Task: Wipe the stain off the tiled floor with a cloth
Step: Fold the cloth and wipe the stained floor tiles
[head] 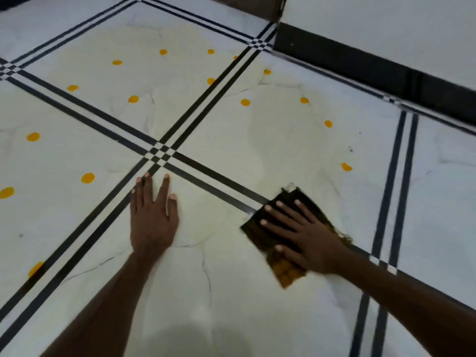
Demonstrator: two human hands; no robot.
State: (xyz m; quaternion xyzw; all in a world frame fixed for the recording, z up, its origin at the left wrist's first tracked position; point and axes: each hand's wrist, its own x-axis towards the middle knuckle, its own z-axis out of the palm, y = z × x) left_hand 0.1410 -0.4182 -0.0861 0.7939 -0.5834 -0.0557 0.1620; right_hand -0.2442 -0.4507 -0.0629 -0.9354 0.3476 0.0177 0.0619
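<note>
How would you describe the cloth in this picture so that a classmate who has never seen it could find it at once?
Start at the tiled floor, white with black double stripes and many orange dots. Follow the stripe that runs down to the right until it passes under the right hand. Flat beneath that hand lies the cloth: dark with orange squares, the only fabric there, while the left hand rests on bare tile.

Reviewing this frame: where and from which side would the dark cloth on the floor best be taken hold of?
The cloth lies flat under the right hand. Probably best pinched at its free near corner, the orange-checked end, coming from above on the person's side: that part lies outside the palm, while the fingers pin the middle.
</note>
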